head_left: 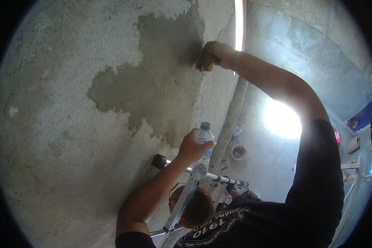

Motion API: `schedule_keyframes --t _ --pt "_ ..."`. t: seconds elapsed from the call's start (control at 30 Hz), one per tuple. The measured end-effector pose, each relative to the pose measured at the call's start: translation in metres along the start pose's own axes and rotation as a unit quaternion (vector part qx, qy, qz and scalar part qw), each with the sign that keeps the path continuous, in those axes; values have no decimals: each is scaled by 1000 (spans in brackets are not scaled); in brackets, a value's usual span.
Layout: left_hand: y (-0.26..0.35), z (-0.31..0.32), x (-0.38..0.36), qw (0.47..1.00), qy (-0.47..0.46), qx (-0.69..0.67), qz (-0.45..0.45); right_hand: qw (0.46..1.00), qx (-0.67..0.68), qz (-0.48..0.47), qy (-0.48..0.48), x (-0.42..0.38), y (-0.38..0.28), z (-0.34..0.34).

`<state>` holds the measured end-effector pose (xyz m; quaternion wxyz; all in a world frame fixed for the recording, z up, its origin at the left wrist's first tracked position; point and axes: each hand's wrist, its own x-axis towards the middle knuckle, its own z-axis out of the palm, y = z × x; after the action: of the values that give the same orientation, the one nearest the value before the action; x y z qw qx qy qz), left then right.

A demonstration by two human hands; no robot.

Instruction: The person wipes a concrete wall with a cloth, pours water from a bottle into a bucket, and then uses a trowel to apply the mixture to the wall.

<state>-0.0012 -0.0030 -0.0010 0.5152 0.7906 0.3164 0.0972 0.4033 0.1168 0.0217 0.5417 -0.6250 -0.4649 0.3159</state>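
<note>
My left hand (189,149) is wrapped round a clear plastic water bottle (204,135) with a dark green cap, held upright in front of the wall. Its lower part shows below my fingers. Reaching up, my right hand (224,53) grips a brown, yellow-edged sponge (205,62) close against the rough grey wall (70,95), near its corner. Parts of the sponge lie hidden behind my fingers. A darker, damp-looking patch (153,74) of cement spreads across the wall beside it, with ragged edges.
An aluminium ladder (184,202) with a black rubber foot (158,161) stands below, against the wall. An orange-brown bucket (210,198) hangs or rests at the ladder. A round container (239,152) sits on the floor. Bright light comes through a narrow gap (239,25).
</note>
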Motion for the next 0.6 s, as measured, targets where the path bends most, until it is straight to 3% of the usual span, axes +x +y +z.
schedule_keyframes --t 0.03,0.07,0.13,0.2,0.27,0.3,0.33,0.4,0.47,0.53,0.6 --pt "1 -1 0 1000 2 -4 5 1000 2 0 -1 -64 -63 22" --pt "3 -2 0 1000 1 -3 3 959 168 171 148 -104 -155 68" --pt "4 -2 -1 1000 -3 -4 -1 961 213 134 116 -107 -188 65" --pt "4 -1 -1 1000 -5 3 -1 993 107 -46 10 -104 -201 40" --pt "-1 0 -3 1000 -2 11 0 952 114 -209 -193 -114 -229 22" --pt "-7 2 -1 1000 3 17 3 953 275 -121 -39 -108 -215 24" --pt "-11 3 2 1000 8 23 8 953 272 -125 -43 -105 -198 25" --pt "-13 5 1 1000 5 22 10 981 192 -1 -15 -112 -160 35" --pt "-9 3 2 1000 1 23 14 957 253 125 67 -121 -140 62" --pt "0 -1 -1 1000 -24 15 -13 958 217 173 76 -129 -144 77" --pt "-5 0 1 1000 -8 27 -5 969 197 132 62 -141 -191 93"
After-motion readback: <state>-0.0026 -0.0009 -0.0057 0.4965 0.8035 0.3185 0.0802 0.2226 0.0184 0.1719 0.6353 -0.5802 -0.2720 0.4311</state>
